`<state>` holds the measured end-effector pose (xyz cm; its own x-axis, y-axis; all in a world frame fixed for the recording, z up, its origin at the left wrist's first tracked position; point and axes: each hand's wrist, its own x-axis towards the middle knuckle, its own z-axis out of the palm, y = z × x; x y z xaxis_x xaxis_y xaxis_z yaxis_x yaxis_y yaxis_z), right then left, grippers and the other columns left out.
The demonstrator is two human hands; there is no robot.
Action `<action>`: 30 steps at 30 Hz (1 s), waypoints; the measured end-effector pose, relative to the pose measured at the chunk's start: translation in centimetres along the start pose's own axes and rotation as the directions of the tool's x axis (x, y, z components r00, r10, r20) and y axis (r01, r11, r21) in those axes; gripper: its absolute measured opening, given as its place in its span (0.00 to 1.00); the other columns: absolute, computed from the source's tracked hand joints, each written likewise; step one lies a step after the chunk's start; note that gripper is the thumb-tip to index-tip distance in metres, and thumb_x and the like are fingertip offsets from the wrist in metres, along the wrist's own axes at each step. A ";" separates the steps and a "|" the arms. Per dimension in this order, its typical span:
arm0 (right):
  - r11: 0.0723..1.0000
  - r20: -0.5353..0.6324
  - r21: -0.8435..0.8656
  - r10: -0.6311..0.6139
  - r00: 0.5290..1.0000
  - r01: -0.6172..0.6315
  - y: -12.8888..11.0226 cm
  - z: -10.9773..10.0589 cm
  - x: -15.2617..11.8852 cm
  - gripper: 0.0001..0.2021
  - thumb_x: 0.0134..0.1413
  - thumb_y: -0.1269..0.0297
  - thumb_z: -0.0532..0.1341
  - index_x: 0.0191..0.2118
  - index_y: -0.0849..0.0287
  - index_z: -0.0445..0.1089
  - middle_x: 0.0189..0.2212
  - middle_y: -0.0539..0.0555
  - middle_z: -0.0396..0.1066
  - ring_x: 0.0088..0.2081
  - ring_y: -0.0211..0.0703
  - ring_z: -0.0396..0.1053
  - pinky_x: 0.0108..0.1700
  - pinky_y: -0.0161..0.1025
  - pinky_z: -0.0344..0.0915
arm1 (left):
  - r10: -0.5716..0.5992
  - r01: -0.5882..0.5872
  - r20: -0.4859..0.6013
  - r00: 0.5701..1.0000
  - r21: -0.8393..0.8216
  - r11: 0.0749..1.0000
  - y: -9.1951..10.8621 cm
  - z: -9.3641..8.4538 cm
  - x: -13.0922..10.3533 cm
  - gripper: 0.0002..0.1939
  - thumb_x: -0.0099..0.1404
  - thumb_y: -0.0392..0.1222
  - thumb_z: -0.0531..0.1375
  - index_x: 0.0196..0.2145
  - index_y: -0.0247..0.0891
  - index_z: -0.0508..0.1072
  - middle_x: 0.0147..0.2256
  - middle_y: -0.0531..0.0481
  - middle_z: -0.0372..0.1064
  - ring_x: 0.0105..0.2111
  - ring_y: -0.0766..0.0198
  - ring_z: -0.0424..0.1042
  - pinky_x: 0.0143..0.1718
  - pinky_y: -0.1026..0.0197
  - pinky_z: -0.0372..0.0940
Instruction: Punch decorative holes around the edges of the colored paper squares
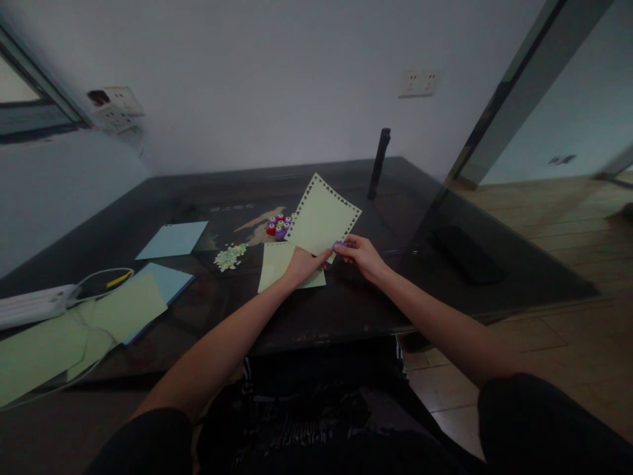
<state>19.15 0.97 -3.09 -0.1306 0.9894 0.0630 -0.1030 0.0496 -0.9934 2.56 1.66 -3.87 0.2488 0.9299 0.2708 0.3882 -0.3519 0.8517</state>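
Note:
A pale green sheet of paper (322,214) with small punched shapes along its edges is held tilted above the table. My left hand (305,265) grips its lower edge between thumb and fingers. My right hand (363,254) is closed on a small purple craft punch (339,245) at the sheet's lower right edge. Beneath my left hand lies a second pale green sheet (271,264), with punched holes along its top. Several red, purple and green craft punches (279,226) cluster just left of the raised sheet. A pile of tiny paper cutouts (230,257) sits further left.
Blue paper (173,239) and stacked green sheets (123,307) lie on the left of the dark table (222,323). A white power strip (37,305) with cables is beside them. A black upright object (379,165) stands at the back, and a dark flat object (467,255) lies right.

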 end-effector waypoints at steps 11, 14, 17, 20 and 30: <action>1.000 -0.002 0.016 -0.002 1.000 0.002 -0.1 0.2 -0.2 0.16 0.34 0.55 0.69 0.27 0.59 0.69 0.22 0.48 0.66 0.21 0.32 0.57 0.22 0.34 0.51 | -0.017 0.017 0.007 1.000 0.004 1.000 0.1 -0.2 0.2 0.09 0.59 0.42 0.59 0.31 0.33 0.74 0.16 0.53 0.69 0.18 0.65 0.69 0.26 0.65 0.65; 0.999 0.011 0.042 0.002 1.000 -0.002 0.0 0.2 -0.1 0.16 0.34 0.55 0.69 0.28 0.60 0.68 0.23 0.48 0.67 0.22 0.32 0.59 0.23 0.34 0.53 | -0.021 0.021 0.003 1.000 -0.020 1.000 -0.2 -0.1 0.4 0.11 0.59 0.43 0.58 0.34 0.32 0.74 0.18 0.52 0.70 0.18 0.65 0.70 0.24 0.66 0.65; 0.999 0.020 0.052 0.006 1.000 -0.007 0.2 0.2 -0.1 0.16 0.35 0.57 0.69 0.30 0.59 0.69 0.24 0.48 0.68 0.22 0.32 0.60 0.24 0.34 0.55 | -0.030 0.030 -0.006 1.000 -0.037 0.999 -0.1 -0.2 0.5 0.10 0.59 0.42 0.58 0.35 0.32 0.73 0.19 0.51 0.71 0.19 0.65 0.71 0.24 0.66 0.65; 0.998 0.024 0.061 0.018 1.000 -0.020 0.2 0.2 0.0 0.16 0.35 0.58 0.69 0.32 0.59 0.70 0.26 0.49 0.69 0.22 0.32 0.61 0.25 0.33 0.57 | -0.036 0.035 -0.017 0.999 -0.060 0.998 0.3 -0.3 0.5 0.09 0.59 0.40 0.58 0.34 0.32 0.73 0.22 0.50 0.73 0.19 0.65 0.72 0.24 0.66 0.65; 0.992 0.044 0.069 0.098 0.994 -0.101 -0.6 0.2 -0.4 0.16 0.39 0.58 0.69 0.35 0.60 0.71 0.27 0.52 0.70 0.23 0.33 0.64 0.24 0.33 0.60 | -0.090 0.085 -0.051 0.995 -0.084 0.993 0.4 -0.8 0.6 0.07 0.60 0.39 0.58 0.31 0.31 0.73 0.26 0.46 0.76 0.22 0.62 0.74 0.24 0.65 0.66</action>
<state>19.10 0.57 -2.54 -0.1830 0.9826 -0.0307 -0.1571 -0.0601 -0.9858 2.21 2.18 -3.01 0.1672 0.9619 0.2162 0.3323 -0.2614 0.9062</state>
